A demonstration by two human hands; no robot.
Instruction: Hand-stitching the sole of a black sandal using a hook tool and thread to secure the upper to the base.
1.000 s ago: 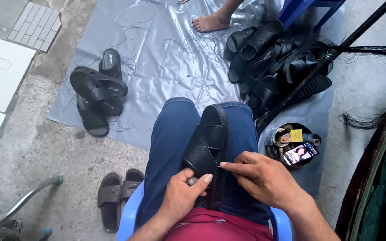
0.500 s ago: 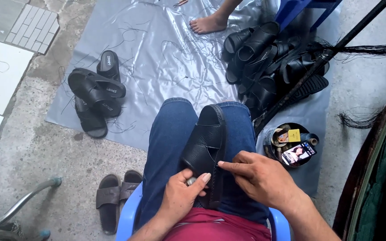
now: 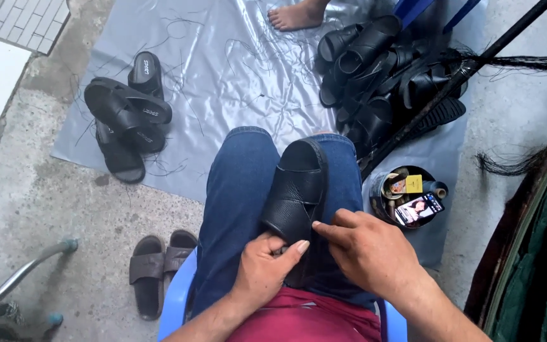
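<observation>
A black leather slide sandal [image 3: 299,187] lies lengthwise on my lap, between my blue-jeaned thighs. My left hand [image 3: 266,269] grips its near end from below, thumb up against the strap edge. My right hand [image 3: 367,253] pinches the same near edge of the strap with forefinger and thumb. Whether something thin sits between those fingers is too small to tell.
A grey plastic sheet [image 3: 223,69] covers the ground ahead, with three black sandals [image 3: 125,117] at left and a heap of black sandals [image 3: 387,76] at right. Another person's bare foot [image 3: 295,14] is at the top. A round tin [image 3: 406,193] with a phone stands by my right knee. Brown slippers [image 3: 159,269] lie beside the blue chair.
Both hands stay on the sandal's near end; the right fingertips have shifted slightly. The view has tilted a little downward.
</observation>
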